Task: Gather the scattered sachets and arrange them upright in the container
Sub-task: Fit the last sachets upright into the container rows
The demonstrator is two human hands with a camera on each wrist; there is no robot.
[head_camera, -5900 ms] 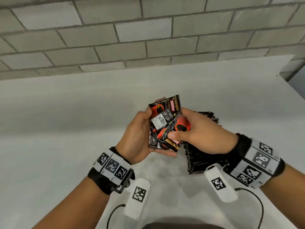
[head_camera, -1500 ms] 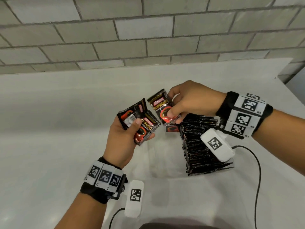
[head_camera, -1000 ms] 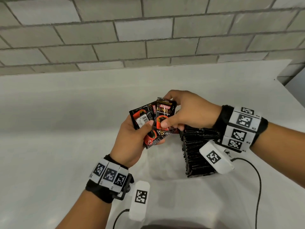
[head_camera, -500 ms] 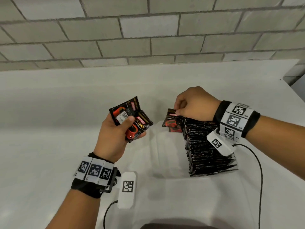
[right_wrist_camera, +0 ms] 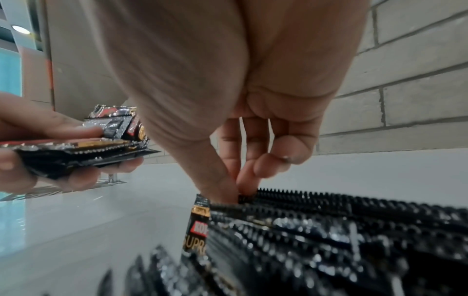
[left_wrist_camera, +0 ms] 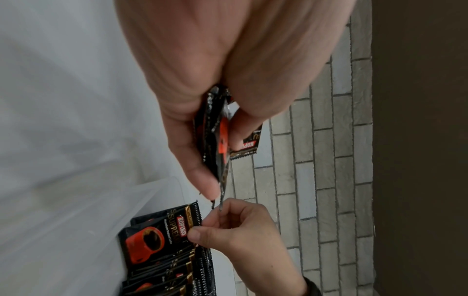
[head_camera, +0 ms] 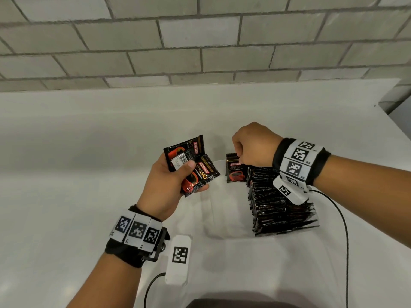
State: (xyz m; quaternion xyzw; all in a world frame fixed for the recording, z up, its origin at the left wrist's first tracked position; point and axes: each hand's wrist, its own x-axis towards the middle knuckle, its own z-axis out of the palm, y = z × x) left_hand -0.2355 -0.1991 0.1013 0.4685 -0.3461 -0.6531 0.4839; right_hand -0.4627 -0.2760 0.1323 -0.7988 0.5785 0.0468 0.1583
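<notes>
The left hand [head_camera: 165, 181] held a small fan of sachets [head_camera: 192, 163] above the white table [head_camera: 66, 174], thumb pressed across the top one and fingers curled beneath. These were glossy black packets with serrated ends, a red cup printed on the front, a red brand label and gold lettering; one showed its back, with a white barcode patch under the thumb. Just to the right of that hand stood the clear container [head_camera: 222, 232], its near-left part bare. Further right, a packed row of sachets [head_camera: 280, 210] stood upright on edge in it, black serrated tops up. At the far end of that row, the right hand [head_camera: 254, 144] was curled knuckles-up, its thumb and fingertip [right_wrist_camera: 247, 184] pinching the top edge of the end sachet [head_camera: 235, 168], which stood upright with its printed face toward the left hand.
</notes>
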